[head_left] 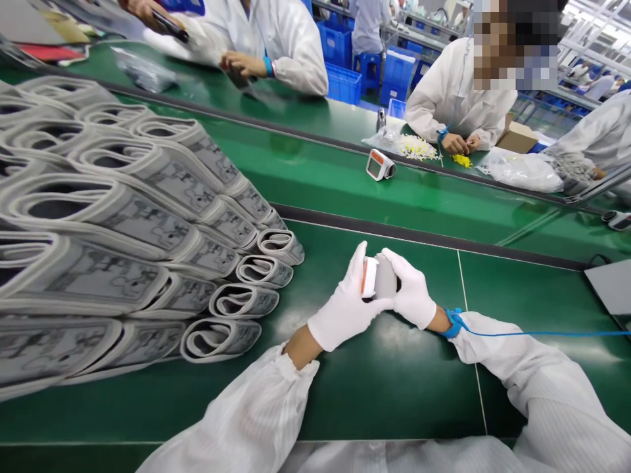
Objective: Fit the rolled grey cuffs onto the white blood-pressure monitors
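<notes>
Both hands press in from either side: the left hand (342, 305) wraps the orange-trimmed white end of a wrist monitor (385, 277), and the right hand (413, 290) cups its grey body, the fingers closed, not spread. The monitor sits between the white-gloved palms, lifted just off the green belt (394, 394). A two-handed hold like this seems meant to keep it steady, and the gloves probably keep marks off the casing. Both forearms angle inward, their white sleeves (231, 414) lying on the belt and likely taking the arms' weight. A blue strap (452, 323) circles the right wrist, and its cord (537, 334) runs off toward 3 o'clock, probably an antistatic tether.

At 10 o'clock, rolled grey cuffs (263, 276) lie in overlapping rows, their rolled ends toward the hands, a layout that seems to keep them within easy reach. Farther out at 12 o'clock, a second monitor (380, 164) lies on the next belt. Around 1 o'clock, a co-worker's hands (456, 143) work near yellow parts (462, 160) and a heap of white parts (418, 147) — beyond them, blue crates (340, 82) stand at 11 o'clock.
</notes>
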Demonstrator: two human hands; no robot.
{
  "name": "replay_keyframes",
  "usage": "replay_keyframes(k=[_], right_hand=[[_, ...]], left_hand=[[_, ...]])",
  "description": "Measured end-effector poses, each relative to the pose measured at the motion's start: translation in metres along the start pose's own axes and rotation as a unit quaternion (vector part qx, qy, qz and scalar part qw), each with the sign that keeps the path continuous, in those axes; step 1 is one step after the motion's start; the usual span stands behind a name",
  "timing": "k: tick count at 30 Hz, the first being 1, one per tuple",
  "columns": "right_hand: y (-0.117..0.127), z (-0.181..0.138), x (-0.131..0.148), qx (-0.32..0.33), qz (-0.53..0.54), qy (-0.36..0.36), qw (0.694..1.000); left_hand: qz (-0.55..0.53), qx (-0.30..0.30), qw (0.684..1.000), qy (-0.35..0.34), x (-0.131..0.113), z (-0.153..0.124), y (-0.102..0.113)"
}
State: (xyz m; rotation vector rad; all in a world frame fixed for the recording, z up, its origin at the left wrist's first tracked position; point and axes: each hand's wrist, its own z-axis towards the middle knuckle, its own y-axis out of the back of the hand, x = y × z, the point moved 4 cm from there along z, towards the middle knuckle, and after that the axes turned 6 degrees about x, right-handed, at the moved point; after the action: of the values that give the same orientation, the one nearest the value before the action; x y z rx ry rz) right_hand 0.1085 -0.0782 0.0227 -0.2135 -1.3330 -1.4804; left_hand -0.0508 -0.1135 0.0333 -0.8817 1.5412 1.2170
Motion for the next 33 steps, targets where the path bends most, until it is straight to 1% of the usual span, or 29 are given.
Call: replay_keyframes(k=[2,4,7,9,12,15,16,18,19,21,23,24,26,28,30,33], right_hand=[[0.003,0.001,0.001,-0.005,0.005,-0.018,1.0],[0.006,0.003,0.003,0.006,0.013,-0.059,0.998],[0.008,0.006,0.007,0.037,0.041,-0.111,0.992],[0.009,0.007,0.012,0.044,0.051,-0.118,0.991],[0.009,0.006,0.018,0.039,0.041,-0.096,0.994],[0.006,0.003,0.018,0.046,0.036,-0.06,0.997],[0.004,0.002,0.016,0.053,0.045,-0.05,0.996],[0.003,0.001,0.01,0.063,0.084,-0.044,0.994],[0.004,0.001,0.006,0.055,0.111,-0.048,0.991],[0.007,0.004,-0.001,0.032,0.162,-0.053,0.985],[0.01,0.008,-0.004,0.014,0.175,-0.027,0.984],[0.011,0.01,-0.004,0.009,0.168,-0.003,0.986],[0.013,0.011,-0.002,0.005,0.137,0.041,0.99],[0.013,0.01,-0.001,0.003,0.108,0.072,0.992],[0.012,0.008,0.001,0.016,0.08,0.087,0.993],[0.01,0.005,0.005,0.031,0.037,0.086,0.995]], left_hand=[[0.035,0.012,0.998,-0.041,0.0,0.001,0.002],[0.071,0.011,0.995,-0.066,0.001,0.001,0.004],[0.108,-0.001,0.993,-0.051,0.002,0.001,0.007],[0.111,-0.014,0.993,-0.031,0.0,0.0,0.007],[0.082,-0.051,0.995,-0.003,-0.002,0.0,0.009],[0.052,-0.11,0.992,0.04,-0.001,-0.001,0.014],[0.039,-0.129,0.99,0.044,-0.001,-0.001,0.017],[-0.023,-0.148,0.988,0.023,-0.002,-0.001,0.021],[-0.075,-0.144,0.987,0.003,-0.004,-0.001,0.022],[-0.19,-0.115,0.975,-0.025,-0.009,0.0,0.024],[-0.266,-0.084,0.96,-0.017,-0.013,0.001,0.023],[-0.282,-0.074,0.956,-0.007,-0.014,0.002,0.023],[-0.28,-0.069,0.957,0.006,-0.013,0.003,0.023],[-0.253,-0.068,0.965,0.001,-0.01,0.004,0.022],[-0.218,-0.064,0.974,-0.006,-0.004,0.005,0.021],[-0.184,-0.06,0.981,-0.009,0.002,0.004,0.018]])
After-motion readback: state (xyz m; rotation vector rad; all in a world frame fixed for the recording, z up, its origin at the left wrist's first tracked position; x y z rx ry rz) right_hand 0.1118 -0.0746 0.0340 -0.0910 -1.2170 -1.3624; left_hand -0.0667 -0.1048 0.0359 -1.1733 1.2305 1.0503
